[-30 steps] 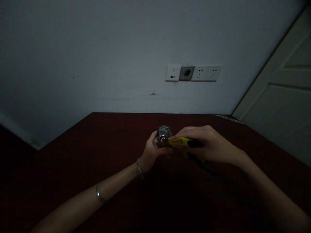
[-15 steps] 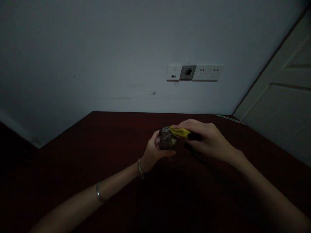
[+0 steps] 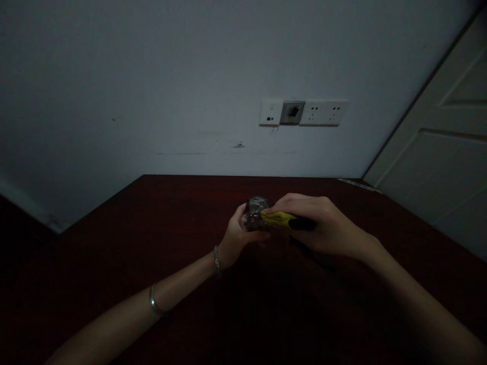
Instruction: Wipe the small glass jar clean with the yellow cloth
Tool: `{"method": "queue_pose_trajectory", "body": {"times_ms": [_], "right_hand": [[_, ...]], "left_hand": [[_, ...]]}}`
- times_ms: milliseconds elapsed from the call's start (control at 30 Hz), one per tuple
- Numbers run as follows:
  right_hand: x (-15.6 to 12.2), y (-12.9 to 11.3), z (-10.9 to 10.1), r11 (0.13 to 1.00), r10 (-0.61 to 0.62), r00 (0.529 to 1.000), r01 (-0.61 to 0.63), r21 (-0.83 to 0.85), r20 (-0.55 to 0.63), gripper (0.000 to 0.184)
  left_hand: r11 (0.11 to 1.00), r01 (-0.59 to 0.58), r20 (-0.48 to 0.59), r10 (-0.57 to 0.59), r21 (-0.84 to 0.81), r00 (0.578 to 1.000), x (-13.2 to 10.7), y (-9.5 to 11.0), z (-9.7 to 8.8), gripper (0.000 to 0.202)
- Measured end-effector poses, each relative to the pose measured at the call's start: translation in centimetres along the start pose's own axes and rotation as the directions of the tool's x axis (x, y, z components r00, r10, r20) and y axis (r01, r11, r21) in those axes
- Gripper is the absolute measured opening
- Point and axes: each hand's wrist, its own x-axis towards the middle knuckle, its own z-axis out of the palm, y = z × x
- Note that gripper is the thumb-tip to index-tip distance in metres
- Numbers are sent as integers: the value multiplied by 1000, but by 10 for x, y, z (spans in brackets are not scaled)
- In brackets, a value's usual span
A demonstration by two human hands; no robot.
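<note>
My left hand (image 3: pixel 238 237) wraps around a small, shiny see-through glass (image 3: pixel 254 215), thumb along its near side and fingers behind it. The dim light hides its exact shape. My right hand (image 3: pixel 317 220) is closed on a folded yellow cloth (image 3: pixel 277 218) with a black part towards the palm. The cloth's tip presses against the right side of the glass, below its top. Both hands are over the middle of the dark red table (image 3: pixel 182 213).
Behind the table rises a pale wall (image 3: pixel 171 76) with a row of sockets and switches (image 3: pixel 303 112). A white panelled door (image 3: pixel 449 152) stands at the right. A thin strip (image 3: pixel 359 185) lies along the table's far right edge.
My right hand has brought the cloth slightly down and left, from the top edge of the glass onto its side. My left hand and the glass have shifted a little left.
</note>
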Motion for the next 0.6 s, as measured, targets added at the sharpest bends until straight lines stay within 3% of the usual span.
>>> {"method": "queue_pose_trajectory", "body": {"times_ms": [67, 267, 600], "right_hand": [[0, -2, -2, 1000, 20, 1000, -20, -23, 3, 24], [2, -1, 2, 981, -14, 982, -24, -194, -190, 31], [3, -3, 8, 992, -7, 1000, 9, -126, 15, 44]], "left_hand": [[1000, 4, 12, -4, 1, 1000, 0, 0, 0, 74], [1000, 8, 27, -8, 22, 1000, -1, -4, 1, 78], [996, -70, -32, 72, 47, 997, 3, -8, 4, 81]]}}
